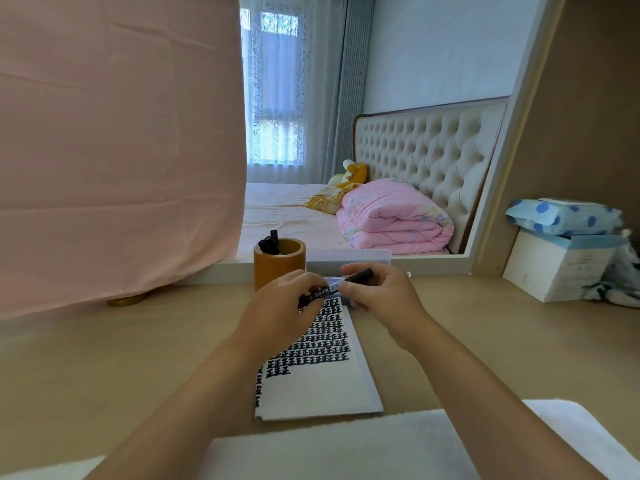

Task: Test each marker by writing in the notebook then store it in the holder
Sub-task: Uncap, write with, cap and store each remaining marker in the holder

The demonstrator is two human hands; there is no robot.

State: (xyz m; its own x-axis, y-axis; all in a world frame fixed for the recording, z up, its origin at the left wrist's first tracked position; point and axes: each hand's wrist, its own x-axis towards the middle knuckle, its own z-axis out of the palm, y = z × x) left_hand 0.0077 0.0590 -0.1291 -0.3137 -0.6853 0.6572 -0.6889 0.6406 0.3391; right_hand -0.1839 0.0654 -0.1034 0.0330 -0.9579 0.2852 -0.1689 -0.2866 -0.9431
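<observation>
Marker (333, 288), black with a white label: lying slantwise at centre frame, just above the top edge of the notebook (322, 386).
Left hand (287, 301): gripping the marker's lower-left end, fingers curled round the barrel.
Right hand (379, 296): pinching the marker's dark upper-right end between thumb and fingers.
Notebook: lying open on the desk (104, 358) below centre, with rows of thick black characters filling the upper part of the page.
Holder (277, 271), a brown cylinder: standing just above and left of the hands, containing black markers (272, 242).
Clear plastic box (349, 258): sitting right of the holder, behind the hands.
Pink cloth (114, 150): hanging across the upper left.
Mirror (398, 98): showing a bed with a folded pink quilt (391, 220).
Blue dotted pack (564, 218): resting on a white box (554, 268) at the right edge.
</observation>
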